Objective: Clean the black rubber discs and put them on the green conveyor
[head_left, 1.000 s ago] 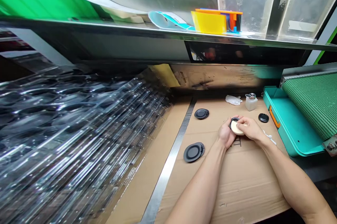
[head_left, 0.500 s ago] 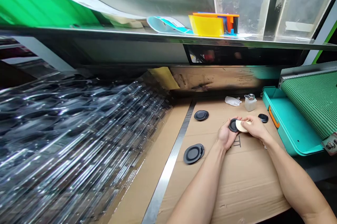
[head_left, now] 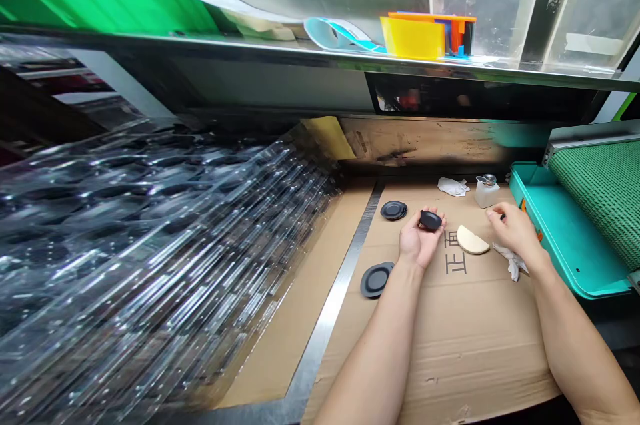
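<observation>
Cupping the left hand (head_left: pixel 419 245) palm up, with fingers half curled under a small black disc (head_left: pixel 431 220) and the thumb at its left edge. Holding that disc above the cardboard sheet (head_left: pixel 475 338), broad face up. Showing it as an oval from this angle, with its long axis running sideways and dipping slightly to the right. Bending the right hand (head_left: pixel 515 232) downward, well apart from the left, with thumb and fingers drawn close together. Showing a dark piece (head_left: pixel 503 217) at the fingertips, too small to tell whether pinched or merely beneath. Lying flat between the hands, touching neither: a cream half-round pad (head_left: pixel 473 240), turning its straight edge far right and stretching its long axis from far left to near right. Lying near the right wrist: a crumpled white cloth (head_left: pixel 513 262). Sitting beyond: a white bottle (head_left: pixel 487 193). Resting left of the left hand: a stack of black discs (head_left: pixel 393 210) and, nearer, a rimmed black plate (head_left: pixel 375 280). Standing at far right: a teal tray (head_left: pixel 575 252).
</observation>
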`<state>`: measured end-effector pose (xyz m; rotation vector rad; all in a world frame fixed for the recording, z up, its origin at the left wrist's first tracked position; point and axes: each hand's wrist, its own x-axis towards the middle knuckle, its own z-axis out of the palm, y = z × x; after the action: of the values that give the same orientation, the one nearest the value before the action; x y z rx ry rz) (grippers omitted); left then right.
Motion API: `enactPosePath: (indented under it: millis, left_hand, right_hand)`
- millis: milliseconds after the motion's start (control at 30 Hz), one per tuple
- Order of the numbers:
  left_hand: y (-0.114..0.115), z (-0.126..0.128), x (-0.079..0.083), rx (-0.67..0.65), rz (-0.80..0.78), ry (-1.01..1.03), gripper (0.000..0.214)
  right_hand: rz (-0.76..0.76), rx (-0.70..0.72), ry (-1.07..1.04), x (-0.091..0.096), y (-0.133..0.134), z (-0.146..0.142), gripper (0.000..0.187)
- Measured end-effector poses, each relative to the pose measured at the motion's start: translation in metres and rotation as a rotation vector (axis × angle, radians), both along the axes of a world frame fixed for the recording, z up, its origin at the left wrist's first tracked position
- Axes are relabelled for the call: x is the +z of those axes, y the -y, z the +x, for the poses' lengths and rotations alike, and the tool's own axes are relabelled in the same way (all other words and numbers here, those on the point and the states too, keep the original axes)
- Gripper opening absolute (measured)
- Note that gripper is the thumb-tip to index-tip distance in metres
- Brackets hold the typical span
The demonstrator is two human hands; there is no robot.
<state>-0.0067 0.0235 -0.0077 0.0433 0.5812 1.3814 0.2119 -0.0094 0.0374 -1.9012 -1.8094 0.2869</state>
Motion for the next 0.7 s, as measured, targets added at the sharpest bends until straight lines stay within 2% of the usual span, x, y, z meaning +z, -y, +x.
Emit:
enactPosePath:
  millis: [67,133,233,300,367,433,633,700]
  left_hand:
    - [0.003,0.003,0.002,-0.032,0.023,-0.009,0.017]
    - [0.005,0.007,0.003,-0.124,0.021,-0.041,0.022]
    - [0.006,0.010,0.003,-0.275,-0.027,-0.065,0.040]
    - [0.006,0.010,0.004,-0.336,-0.077,-0.072,0.051]
    - [0.007,0.009,0.006,-0.374,-0.117,-0.090,0.058]
    - [0.007,0.009,0.007,-0.397,-0.126,-0.103,0.060]
    - [0.007,0.012,0.008,-0.406,-0.121,-0.134,0.058]
    - [0.008,0.013,0.007,-0.408,-0.111,-0.154,0.060]
  right_hand:
    - [-0.069,-0.121,0.201,0.008,0.005,0.008,0.036]
    - [-0.229,-0.132,0.352,0.010,0.008,0.013,0.032]
    - [-0.397,0.047,0.441,0.003,0.006,0.015,0.017]
    - [-0.377,0.188,0.422,-0.002,0.002,0.018,0.009]
    - [-0.263,0.284,0.354,-0.005,-0.003,0.020,0.013]
    - [-0.145,0.322,0.247,-0.006,-0.008,0.019,0.016]
    - [0.023,0.321,-0.368,-0.010,-0.008,-0.009,0.026]
    - [0.061,0.290,-0.451,-0.013,-0.005,-0.019,0.030]
